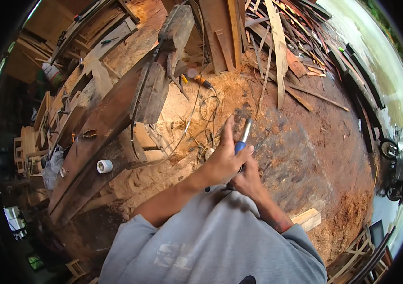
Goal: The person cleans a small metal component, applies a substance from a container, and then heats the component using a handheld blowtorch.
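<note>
Plastic bag [53, 169]: clear and crumpled, beside the outer edge of the long dark board [106, 123].
White cylinder [104, 166]: on the timber's inner side, toward the board's near end.
Weathered beam [150, 97]: thick and grey, inward of the board, with pale sawdust [177, 111] beside it.
Orange power tool [204, 83]: on the sawdust past the beam, its cord looped toward the person.
Left grip [221, 163]: fingers stretched straight, thumb apart from them and across the handle; whether it bears any hold, I cannot tell.
Blue-handled tool [240, 147]: between the two hands, in front of the grey shirt [211, 232], clear of the floor [296, 146]; its bright metal end tilts up and away, the lower end hidden.
Right grip [249, 180]: below the left, seemingly folded around that hidden lower end.
Steady handling: best to let the lower hand carry the tool, keep the upper palm light along the handle, and keep fingertips off the metal end and its tip aimed away from the body.
Pale wood block [307, 219]: beside the right forearm, toward the floor's near-right corner.
</note>
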{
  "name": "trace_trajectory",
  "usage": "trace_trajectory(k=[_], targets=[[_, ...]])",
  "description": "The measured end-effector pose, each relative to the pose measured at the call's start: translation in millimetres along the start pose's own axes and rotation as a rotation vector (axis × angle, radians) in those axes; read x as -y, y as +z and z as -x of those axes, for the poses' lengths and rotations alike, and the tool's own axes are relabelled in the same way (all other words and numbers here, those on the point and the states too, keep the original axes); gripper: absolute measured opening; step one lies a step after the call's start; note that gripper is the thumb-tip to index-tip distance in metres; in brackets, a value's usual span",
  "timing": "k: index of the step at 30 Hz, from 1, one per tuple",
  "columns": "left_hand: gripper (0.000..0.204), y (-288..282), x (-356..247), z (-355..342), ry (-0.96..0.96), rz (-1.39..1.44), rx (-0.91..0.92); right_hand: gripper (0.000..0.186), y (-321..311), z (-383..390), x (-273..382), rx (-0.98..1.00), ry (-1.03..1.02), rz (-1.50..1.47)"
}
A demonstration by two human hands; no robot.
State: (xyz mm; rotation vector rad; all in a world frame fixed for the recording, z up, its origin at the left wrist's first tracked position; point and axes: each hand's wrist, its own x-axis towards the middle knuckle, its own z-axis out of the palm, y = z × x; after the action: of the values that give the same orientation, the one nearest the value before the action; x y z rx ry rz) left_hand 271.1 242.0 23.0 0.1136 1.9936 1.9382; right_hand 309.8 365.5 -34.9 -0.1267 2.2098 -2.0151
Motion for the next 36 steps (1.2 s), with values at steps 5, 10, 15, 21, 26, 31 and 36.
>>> trace_trajectory(k=[5, 10, 15, 21, 26, 31, 36], targets=[[0.065, -17.7, 10.3, 28.5, 0.009, 0.324, -0.255, 0.062, -5.7, -18.9, 9.8, -0.067, 0.156, -0.121], [0.042, -16.0, 13.7, 30.6, 0.383, -0.483, -0.356, 0.062, -7.3, -53.0, -18.6, -0.176, 0.118, 0.005], [0.036, -32.2, 23.2, 6.8, 0.498, -0.581, -0.394, 0.061, 9.0, -76.7, -4.3, -0.21, -0.006, 0.213], [0.026, -69.9, 8.3, 31.6, 0.572, -0.709, -0.459, 0.054, 51.8, -92.5, 4.9, 0.039, 0.05, -0.082], [0.025, -83.9, 19.6, 9.2, 0.468, -0.657, -0.529, 0.059, 63.2, -119.9, 4.1, 0.061, 0.073, -0.007], [0.025, -82.1, 24.8, -14.5, 0.274, -0.462, -0.625, 0.057, 57.6, -145.6, 2.1, 0.081, 0.1, 0.022], [0.025, -70.8, 14.7, -49.3, 0.265, -0.421, -0.703, 0.061, 38.8, -183.6, -0.2, 0.124, 0.086, -0.022]])
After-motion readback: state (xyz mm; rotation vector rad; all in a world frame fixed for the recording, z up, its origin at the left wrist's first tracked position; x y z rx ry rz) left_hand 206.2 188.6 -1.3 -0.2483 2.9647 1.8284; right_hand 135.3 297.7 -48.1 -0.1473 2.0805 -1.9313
